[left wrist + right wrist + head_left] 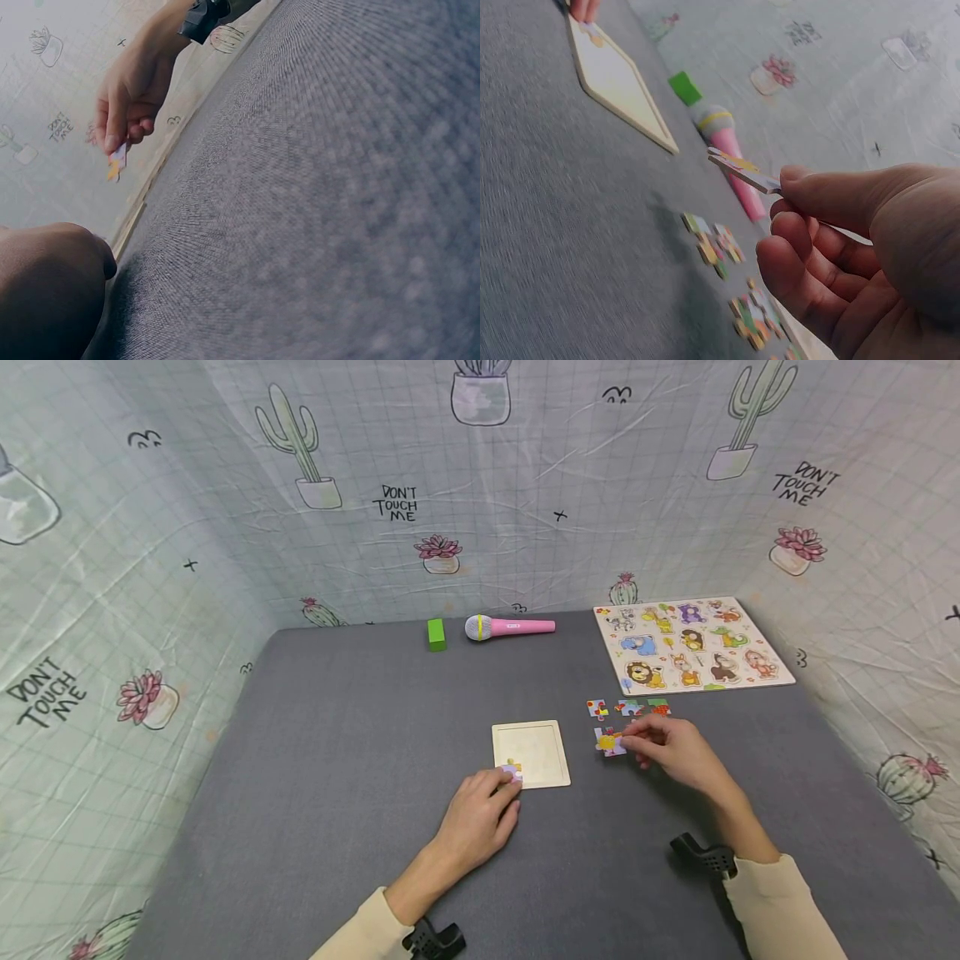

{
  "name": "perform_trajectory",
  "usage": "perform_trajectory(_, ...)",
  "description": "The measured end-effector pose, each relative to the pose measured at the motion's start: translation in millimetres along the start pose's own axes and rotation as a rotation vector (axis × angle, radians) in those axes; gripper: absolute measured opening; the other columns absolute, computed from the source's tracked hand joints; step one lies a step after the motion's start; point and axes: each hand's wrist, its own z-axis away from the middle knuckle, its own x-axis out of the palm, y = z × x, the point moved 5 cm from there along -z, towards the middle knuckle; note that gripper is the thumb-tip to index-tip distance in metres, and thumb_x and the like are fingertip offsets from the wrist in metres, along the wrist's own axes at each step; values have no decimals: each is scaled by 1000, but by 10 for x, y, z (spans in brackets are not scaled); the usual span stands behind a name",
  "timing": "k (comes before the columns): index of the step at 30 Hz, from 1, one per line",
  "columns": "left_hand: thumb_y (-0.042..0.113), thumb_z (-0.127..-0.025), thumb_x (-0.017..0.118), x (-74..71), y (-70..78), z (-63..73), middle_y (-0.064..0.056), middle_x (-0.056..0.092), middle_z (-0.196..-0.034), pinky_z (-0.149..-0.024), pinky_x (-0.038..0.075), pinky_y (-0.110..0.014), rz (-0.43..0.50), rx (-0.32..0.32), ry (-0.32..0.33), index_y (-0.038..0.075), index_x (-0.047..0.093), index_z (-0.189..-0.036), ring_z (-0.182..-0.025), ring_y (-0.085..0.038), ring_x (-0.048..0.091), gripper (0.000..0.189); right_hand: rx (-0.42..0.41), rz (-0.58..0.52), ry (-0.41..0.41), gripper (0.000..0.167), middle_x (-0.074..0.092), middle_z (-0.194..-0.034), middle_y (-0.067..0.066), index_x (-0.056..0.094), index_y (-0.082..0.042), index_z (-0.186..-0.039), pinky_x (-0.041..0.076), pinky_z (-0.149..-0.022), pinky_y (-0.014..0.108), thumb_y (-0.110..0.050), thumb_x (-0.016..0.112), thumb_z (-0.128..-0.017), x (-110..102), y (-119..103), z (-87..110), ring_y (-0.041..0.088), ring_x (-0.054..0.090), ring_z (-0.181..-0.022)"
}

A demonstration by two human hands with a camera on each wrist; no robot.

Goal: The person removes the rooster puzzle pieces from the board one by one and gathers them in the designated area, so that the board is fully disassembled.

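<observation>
My right hand (675,752) pinches a yellow and lilac jigsaw piece (739,171) between thumb and fingertips, raised over the table. To its left lies a square wooden puzzle tray (546,753) with a raised rim. Another jigsaw piece (512,770), lilac and yellow, sits in the tray's near left corner. My left hand (480,818) rests there with its fingertips on that piece, partly hiding it. Several loose jigsaw pieces (597,708) lie just beyond my right hand, which overlaps some of them in the head view.
An animal picture board (705,647) lies at the back right. Along the back edge are a pink toy microphone (521,627) and a green block (437,635). A printed cloth (525,460) hangs around the grey table (337,760).
</observation>
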Motion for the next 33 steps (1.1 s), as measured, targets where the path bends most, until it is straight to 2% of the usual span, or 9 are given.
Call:
perform_trajectory(4, 21, -93, 67, -3, 5, -3, -4, 68, -116, -92, 52, -38, 0, 1, 0, 11, 75, -114, -112, -21, 65, 24, 3, 26, 38, 20, 68, -81, 12, 72, -5, -103, 52, -56, 28, -23, 72, -93, -109, 50, 50, 13, 63, -62)
perform_trajectory(11, 20, -92, 67, 8, 4, 0, -4, 68, -116, -92, 52, -38, 8, 3, 7, 11, 75, -113, -112, -21, 64, 24, 67, 73, 65, 22, 65, -78, 9, 70, -4, -106, 52, -55, 28, -23, 68, -96, -238, 159, 145, 12, 60, -62)
perform_trajectory(15, 20, -93, 67, 14, 3, 1, -4, 68, -116, -91, 52, -38, 10, 3, 5, 11, 75, -113, -111, -21, 65, 24, 90, 89, 63, 23, 66, -80, 12, 70, -2, -109, 52, -54, 28, -21, 67, -97, -271, 212, 193, 11, 59, -62)
perform_trajectory(20, 21, -93, 67, 11, -3, -2, -4, 68, -117, -92, 52, -39, 21, -2, 6, 11, 75, -113, -113, -21, 64, 24, 84, 174, 74, 22, 71, -89, 11, 72, -3, -108, 48, -58, 23, -21, 68, -96, -302, 231, 233, 4, 55, -67)
perform_trajectory(26, 20, -92, 67, -3, -1, -1, -4, 68, -116, -91, 52, -39, 19, 2, 18, 11, 75, -112, -112, -21, 64, 24, 88, 253, 14, 20, 74, -94, 6, 75, -7, -105, 43, -63, 22, -24, 69, -95, -294, 233, 275, 3, 51, -73)
perform_trajectory(33, 20, -92, 68, -16, 11, 0, -4, 68, -116, -90, 52, -38, 19, 5, 20, 11, 75, -112, -111, -21, 65, 23, 69, 311, -22, 13, 74, -96, 6, 76, -8, -103, 44, -65, 23, -15, 69, -94, -284, 260, 311, 6, 52, -75)
